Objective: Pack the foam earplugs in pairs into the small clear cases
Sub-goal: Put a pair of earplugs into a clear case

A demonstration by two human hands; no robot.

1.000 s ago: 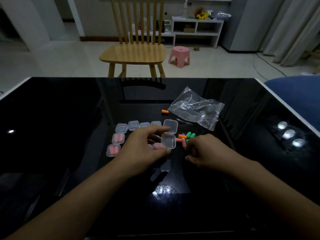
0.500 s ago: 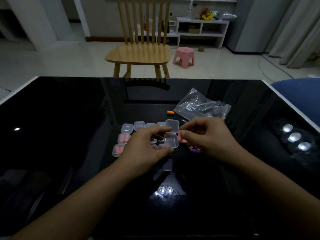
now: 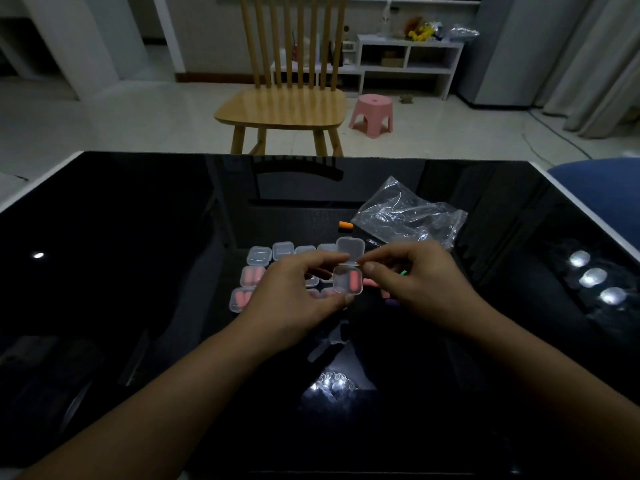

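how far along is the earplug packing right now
Done: two closed cases on the left each hold pink plugs. In hand: the left hand holds an open case with one pink earplug inside, so its pair is missing; the right hand is at its rim. Left: several empty cases in the back row, plus a loose orange plug and others partly hidden behind the right hand.

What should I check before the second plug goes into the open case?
1. Open case held steady by left hand: ok.
2. Lid hinged back, clear of the opening: ok.
3. One pink plug already inside: ok.
4. Room beside it for a second plug: ok.
5. Right hand holding a matching pink plug: cannot tell, fingertips hide it.
6. Spare plugs in reach, such as the orange plug by the bag: ok.
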